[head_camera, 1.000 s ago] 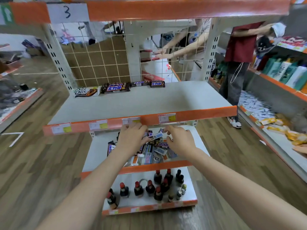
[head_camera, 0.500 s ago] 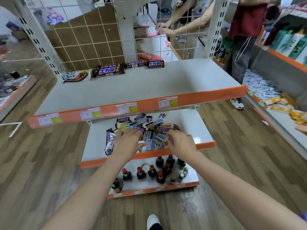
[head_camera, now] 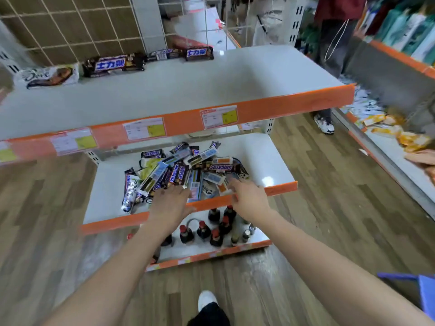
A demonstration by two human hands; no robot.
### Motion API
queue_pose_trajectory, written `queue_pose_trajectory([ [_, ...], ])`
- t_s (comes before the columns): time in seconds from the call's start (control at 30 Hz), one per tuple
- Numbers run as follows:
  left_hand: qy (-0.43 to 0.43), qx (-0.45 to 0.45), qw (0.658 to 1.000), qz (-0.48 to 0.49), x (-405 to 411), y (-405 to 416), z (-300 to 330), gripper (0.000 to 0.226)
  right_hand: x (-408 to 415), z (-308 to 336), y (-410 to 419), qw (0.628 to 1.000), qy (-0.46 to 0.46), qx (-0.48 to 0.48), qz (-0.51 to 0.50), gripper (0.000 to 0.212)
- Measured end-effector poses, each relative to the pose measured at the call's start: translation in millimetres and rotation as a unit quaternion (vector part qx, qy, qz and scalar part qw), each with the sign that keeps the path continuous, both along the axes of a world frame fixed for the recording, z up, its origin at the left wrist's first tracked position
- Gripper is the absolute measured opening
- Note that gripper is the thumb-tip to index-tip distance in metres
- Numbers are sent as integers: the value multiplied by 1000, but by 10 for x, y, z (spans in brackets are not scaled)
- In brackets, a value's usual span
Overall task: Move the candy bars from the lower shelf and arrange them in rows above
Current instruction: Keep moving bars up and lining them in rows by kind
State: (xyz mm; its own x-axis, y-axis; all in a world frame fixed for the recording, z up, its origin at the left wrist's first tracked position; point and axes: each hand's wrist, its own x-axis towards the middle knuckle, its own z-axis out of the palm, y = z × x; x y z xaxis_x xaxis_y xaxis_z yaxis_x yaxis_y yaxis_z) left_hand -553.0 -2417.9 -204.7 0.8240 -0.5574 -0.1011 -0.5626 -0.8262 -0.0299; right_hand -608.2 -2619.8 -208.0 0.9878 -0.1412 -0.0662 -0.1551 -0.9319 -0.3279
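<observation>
A loose pile of candy bars (head_camera: 186, 170), mostly brown Snickers and pale blue wrappers, lies on the lower shelf (head_camera: 266, 161). My left hand (head_camera: 169, 203) rests flat on the pile's near edge with its fingers spread. My right hand (head_camera: 249, 198) reaches the pile's right front, with its fingertips and thumb at a small orange-and-white bar (head_camera: 223, 188). Whether it grips that bar is unclear. On the upper shelf (head_camera: 211, 90) a row lies along the back: a white Dove pack (head_camera: 49, 76), a large Snickers (head_camera: 113, 64) and two smaller bars (head_camera: 199, 52).
Dark bottles with red caps (head_camera: 211, 229) stand on the bottom shelf. A wire grid (head_camera: 70, 24) backs the upper shelf. A person in a red top (head_camera: 334, 31) stands at the right, beside another shelf unit (head_camera: 400, 142) holding orange packs. My shoe (head_camera: 206, 300) is on the wood floor.
The view has tilted down and come closer, so the lower shelf's pile shows in full. Both hands have drawn back from under the upper shelf to the pile's near edge.
</observation>
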Motion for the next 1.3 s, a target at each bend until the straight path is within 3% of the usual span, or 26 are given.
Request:
queue_pose_trajectory([
  [0.2, 13, 39, 999, 8, 182, -73, -569, 42, 207, -456, -64, 1000, 11, -2, -5, 35],
  [0.53, 10, 18, 999, 50, 764, -129, -1290, 39, 852, -1140, -179, 1000, 2, -14, 9, 34],
  [0.67, -39, -15, 993, 108, 988, -130, -1385, 37, 1086, -1268, -229, 999, -31, -30, 5, 37],
  [0.83, -52, -32, 968, 243, 1218, -145, -1423, 58, 1369, -1340, -356, 998, -27, -49, -7, 50],
  [1.13, -38, -68, 968, 240, 1329, -193, -1555, 45, 1519, -1506, -401, 992, -10, -122, -23, 45],
  [1.3, -33, -102, 968, 226, 1278, -226, -1548, 42, 1502, -1473, -413, 995, -9, -102, -12, 38],
])
